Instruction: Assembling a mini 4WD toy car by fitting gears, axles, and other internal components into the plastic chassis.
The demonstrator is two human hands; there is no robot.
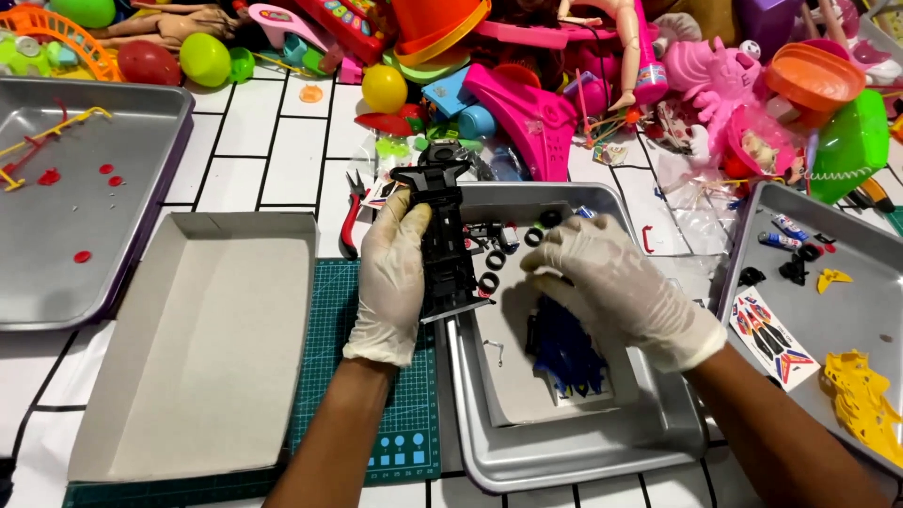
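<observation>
The left hand [393,277], in a white glove, is closed around a black plastic car chassis [444,240], holding it upright by its left side over the left edge of a metal tray [574,452]. The thumb lies across the front of the chassis and the fingers wrap behind it.

The right hand [611,282], also gloved, hovers over the middle of the same tray with its fingers curled downward and the fingertips near a few small black tyres [491,268] that lie just right of the chassis. Whether it has hold of anything cannot be told, since the palm faces down and hides what is under it.

Beneath the right hand, inside the tray, lies a blue plastic part [564,357] on a white card. More small black rings and bits sit at the far end of the tray.

To the left an open cardboard box lid [202,348] rests on a green cutting mat [404,423]. Red-handled pliers [353,212] lie on the desk just beyond the mat. A second tray [85,179] at far left carries red bits and a yellow frame; a third tray [847,310] at right carries a sticker sheet [771,339] and yellow parts [861,400]. A heap of bright toys [527,85] fills the far side of the desk.
</observation>
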